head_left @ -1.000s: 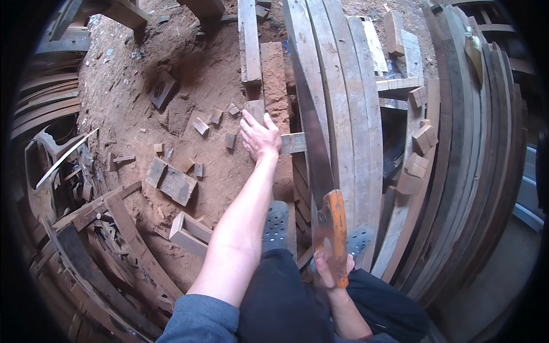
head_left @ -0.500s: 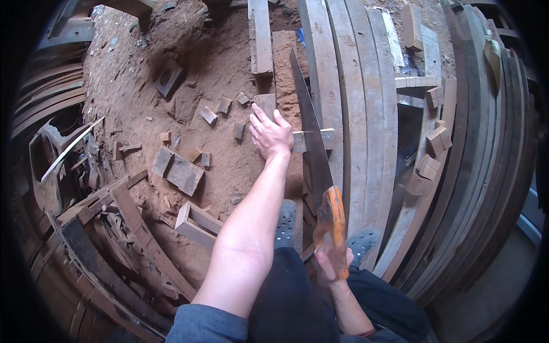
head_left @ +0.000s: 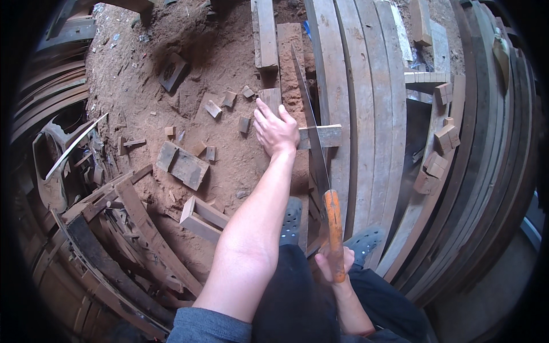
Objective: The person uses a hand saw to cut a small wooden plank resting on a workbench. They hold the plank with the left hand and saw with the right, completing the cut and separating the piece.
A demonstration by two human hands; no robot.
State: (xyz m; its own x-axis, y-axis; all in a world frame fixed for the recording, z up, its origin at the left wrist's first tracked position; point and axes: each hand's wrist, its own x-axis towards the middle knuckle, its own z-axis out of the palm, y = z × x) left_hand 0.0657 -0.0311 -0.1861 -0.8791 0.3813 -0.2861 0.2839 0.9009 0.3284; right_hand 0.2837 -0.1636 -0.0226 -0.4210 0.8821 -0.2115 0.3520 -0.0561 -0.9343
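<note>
My left hand [head_left: 275, 128] lies palm down with fingers spread on a wooden piece [head_left: 269, 95] atop a sawdust-covered beam [head_left: 290, 35]. Beside it, a short board [head_left: 330, 136] extends rightward over the long planks. My right hand [head_left: 337, 260], lower down, grips the orange handle [head_left: 333, 217] of a hand saw. The long, narrow blade [head_left: 309, 108] points away from me and crosses the short board just right of my left hand; whether its teeth touch the wood I cannot tell. My feet, in grey clogs [head_left: 361, 243], are below.
Small offcuts [head_left: 213, 108] and a larger board [head_left: 182, 166] lie on sawdust at left. A wooden frame [head_left: 205, 220] and piled scrap timber [head_left: 128, 228] fill the lower left. Long planks [head_left: 372, 86] run along the right, with stacked blocks [head_left: 446, 137] among them.
The view has shifted, moving the scene right and up. Relative to the planks, the saw has come left and slightly toward me, showing more of the short board. My left hand stays put.
</note>
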